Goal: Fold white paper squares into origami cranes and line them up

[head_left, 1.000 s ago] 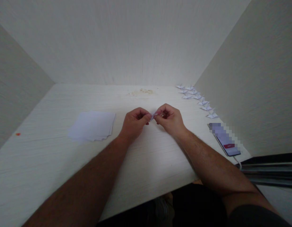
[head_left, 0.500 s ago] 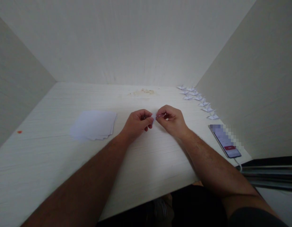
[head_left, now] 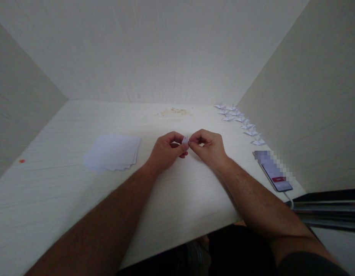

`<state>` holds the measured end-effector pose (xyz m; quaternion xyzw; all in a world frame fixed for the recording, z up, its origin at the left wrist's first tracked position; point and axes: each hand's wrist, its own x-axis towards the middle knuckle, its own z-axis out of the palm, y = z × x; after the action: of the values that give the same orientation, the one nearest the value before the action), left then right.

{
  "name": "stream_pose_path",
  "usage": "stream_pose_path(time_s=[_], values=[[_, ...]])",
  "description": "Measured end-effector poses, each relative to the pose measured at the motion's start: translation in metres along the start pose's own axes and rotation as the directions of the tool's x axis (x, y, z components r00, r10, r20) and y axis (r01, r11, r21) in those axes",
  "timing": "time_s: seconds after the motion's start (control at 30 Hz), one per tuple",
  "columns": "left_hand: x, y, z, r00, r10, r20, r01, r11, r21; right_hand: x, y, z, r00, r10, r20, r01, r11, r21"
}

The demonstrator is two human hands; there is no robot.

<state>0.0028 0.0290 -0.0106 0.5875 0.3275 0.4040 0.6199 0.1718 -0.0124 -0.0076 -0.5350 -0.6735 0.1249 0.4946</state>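
Between my two hands, over the middle of the table, is a small folded piece of white paper (head_left: 185,140). My left hand (head_left: 170,149) pinches it from the left, thumb against fingers. From the right, the thumb and forefinger of my right hand (head_left: 207,145) are closed on its edge. Most of the paper is hidden by fingers, so its exact folded shape does not show.
A stack of white paper sheets (head_left: 115,151) lies to the left. Several folded paper cranes (head_left: 252,132) line the right side. Near them lies a phone (head_left: 273,170) with a cable (head_left: 289,199). Walls (head_left: 154,50) enclose the white table (head_left: 177,214).
My right hand's fingertips have shifted slightly left, closer to my left hand. The small paper has turned a little between the fingers.
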Motion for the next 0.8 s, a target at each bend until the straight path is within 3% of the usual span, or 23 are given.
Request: stream_pose_path(time_s=[0.2,0.43,0.6,0.8], values=[[0.002,-0.006,-0.001,0.998,0.031,-0.049,-0.032,0.999,-0.020,0.000,-0.002,0.000,0.999,0.046,0.018,-0.046,0.999,0.008],[0.005,-0.011,0.000,0.979,0.162,-0.124,-0.153,0.985,0.078,0.001,-0.007,-0.002,0.999,0.017,0.048,-0.016,1.000,-0.024],[0.004,-0.013,0.000,0.975,0.178,-0.134,-0.160,0.978,0.132,0.001,-0.006,-0.002,0.998,0.011,0.069,-0.008,0.999,-0.043],[0.004,-0.014,0.000,0.963,0.227,-0.143,-0.197,0.960,0.197,0.000,-0.002,0.002,0.993,0.101,0.053,-0.103,0.994,0.038]])
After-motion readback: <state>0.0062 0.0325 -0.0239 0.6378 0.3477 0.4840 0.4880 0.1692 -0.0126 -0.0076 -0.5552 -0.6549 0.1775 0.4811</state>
